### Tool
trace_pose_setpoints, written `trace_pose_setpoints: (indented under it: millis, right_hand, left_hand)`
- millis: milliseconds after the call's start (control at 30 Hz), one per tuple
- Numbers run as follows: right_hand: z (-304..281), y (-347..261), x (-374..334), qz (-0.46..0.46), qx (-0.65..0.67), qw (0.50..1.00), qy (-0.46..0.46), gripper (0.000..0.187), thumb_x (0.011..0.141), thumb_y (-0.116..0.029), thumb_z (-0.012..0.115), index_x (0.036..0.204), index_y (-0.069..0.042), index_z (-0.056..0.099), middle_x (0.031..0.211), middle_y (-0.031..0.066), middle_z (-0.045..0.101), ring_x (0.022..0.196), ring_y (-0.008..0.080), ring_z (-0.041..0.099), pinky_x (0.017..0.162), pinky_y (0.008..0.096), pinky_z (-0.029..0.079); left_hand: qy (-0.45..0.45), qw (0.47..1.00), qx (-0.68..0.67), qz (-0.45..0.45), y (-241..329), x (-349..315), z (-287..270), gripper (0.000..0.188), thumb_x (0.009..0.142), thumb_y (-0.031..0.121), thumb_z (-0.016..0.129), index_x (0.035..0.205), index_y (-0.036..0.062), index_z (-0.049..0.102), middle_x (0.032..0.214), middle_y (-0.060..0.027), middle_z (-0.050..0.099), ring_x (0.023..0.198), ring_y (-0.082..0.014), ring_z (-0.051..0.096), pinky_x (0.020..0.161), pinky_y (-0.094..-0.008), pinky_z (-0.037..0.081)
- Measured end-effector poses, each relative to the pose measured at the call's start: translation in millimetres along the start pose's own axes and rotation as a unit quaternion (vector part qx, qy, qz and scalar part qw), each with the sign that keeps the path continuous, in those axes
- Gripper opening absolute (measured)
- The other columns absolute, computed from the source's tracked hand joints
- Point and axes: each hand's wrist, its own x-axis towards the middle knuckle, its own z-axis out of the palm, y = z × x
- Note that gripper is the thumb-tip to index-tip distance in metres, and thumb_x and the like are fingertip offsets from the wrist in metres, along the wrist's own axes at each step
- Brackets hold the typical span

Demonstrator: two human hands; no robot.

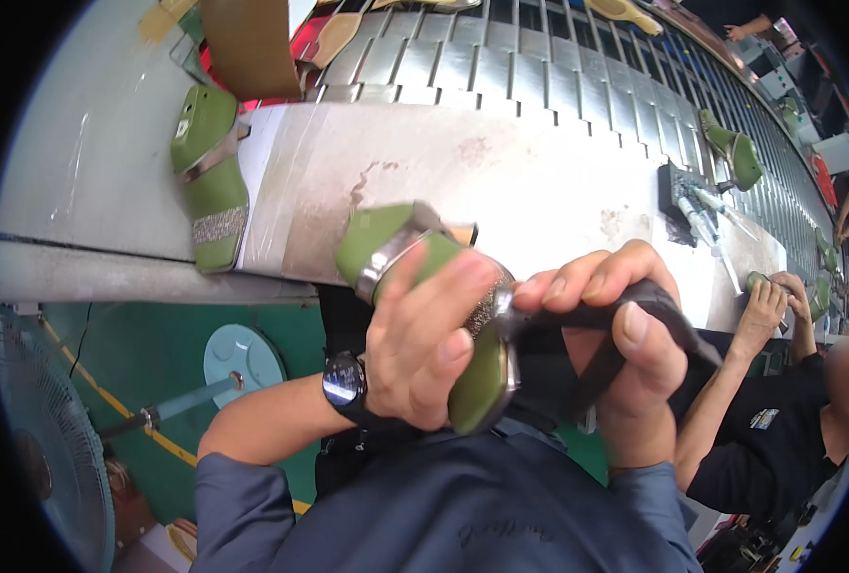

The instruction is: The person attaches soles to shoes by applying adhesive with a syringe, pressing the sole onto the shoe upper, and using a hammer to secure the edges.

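In front of my body, my left hand (429, 344) is closed around a green shoe last (362, 248) fitted with a sandal upper. The upper has a shiny metallic strap and a glittery band (486, 310); the last is tilted with its toe toward me. My right hand (630, 329) pinches a dark, limp strip, apparently cloth (673, 320), between thumb and fingers. One end of the strip meets the sandal's edge beside the glittery band. A wristwatch (345, 380) is on my left wrist. Motion blurs both hands and the strip's lower part.
A matching last with sandal (216, 196) stands on the left of the pale worktop (290, 191). Brushes or applicators lean on a black block (677, 196) at right. Behind runs a slatted metal conveyor (501, 72). A fan (56, 430) stands lower left; a co-worker (778, 420) handles another piece at right.
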Motion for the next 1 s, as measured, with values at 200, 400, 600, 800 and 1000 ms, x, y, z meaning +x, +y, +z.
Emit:
trace_pose_setpoints:
  millis: [200, 400, 600, 800, 1000]
  right_hand:
    - [-31, 80, -21, -0.004, 0.01, 0.98, 0.2, 0.017, 0.103, -0.01, 0.055, 0.112, 0.004, 0.059, 0.113, 0.0243, 0.07, 0.116, 0.0351, 0.068, 0.105, 0.0464, 0.054]
    - [-31, 108, -30, 0.066, -0.017, 0.972, 0.227, 0.02, 0.104, -0.012, 0.057, 0.114, 0.006, 0.059, 0.115, 0.0248, 0.07, 0.113, 0.0329, 0.069, 0.1, 0.0439, 0.056]
    - [-29, 94, -16, 0.03, 0.015, 0.981, 0.189, 0.02, 0.104, -0.011, 0.054, 0.113, 0.007, 0.057, 0.114, 0.0291, 0.069, 0.115, 0.0366, 0.069, 0.104, 0.0473, 0.055]
    - [-39, 94, 3, 0.031, 0.068, 0.985, 0.156, 0.02, 0.104, -0.011, 0.053, 0.114, 0.006, 0.055, 0.116, 0.0301, 0.068, 0.118, 0.0383, 0.068, 0.106, 0.0483, 0.054]
    - [-29, 93, -2, 0.02, 0.098, 0.985, 0.143, 0.018, 0.103, -0.011, 0.051, 0.115, 0.003, 0.053, 0.116, 0.0286, 0.068, 0.12, 0.0402, 0.066, 0.099, 0.048, 0.057]
  left_hand:
    - [0.024, 0.986, 0.102, -0.13, -31, -69, 40, 0.09, 0.095, 0.052, 0.069, 0.159, 0.0037, 0.027, 0.158, -0.0345, 0.037, 0.146, -0.0492, 0.042, 0.119, -0.0719, 0.021]
    - [-0.021, 0.985, 0.122, -0.119, -41, -60, 36, 0.094, 0.092, 0.055, 0.071, 0.159, 0.006, 0.027, 0.159, -0.0279, 0.041, 0.145, -0.0439, 0.046, 0.12, -0.0695, 0.022]
    - [0.011, 0.986, 0.121, -0.114, -45, -68, 45, 0.092, 0.093, 0.054, 0.072, 0.157, 0.0047, 0.028, 0.153, -0.0296, 0.047, 0.142, -0.0456, 0.05, 0.12, -0.0703, 0.022]
    - [0.013, 0.983, 0.13, -0.128, -42, -70, 47, 0.088, 0.096, 0.054, 0.069, 0.156, 0.0049, 0.029, 0.151, -0.0291, 0.05, 0.14, -0.0447, 0.052, 0.119, -0.0705, 0.023]
    - [0.027, 0.983, 0.128, -0.127, -44, -68, 51, 0.077, 0.096, 0.05, 0.071, 0.149, 0.0067, 0.036, 0.148, -0.0237, 0.054, 0.139, -0.0411, 0.053, 0.119, -0.07, 0.026]
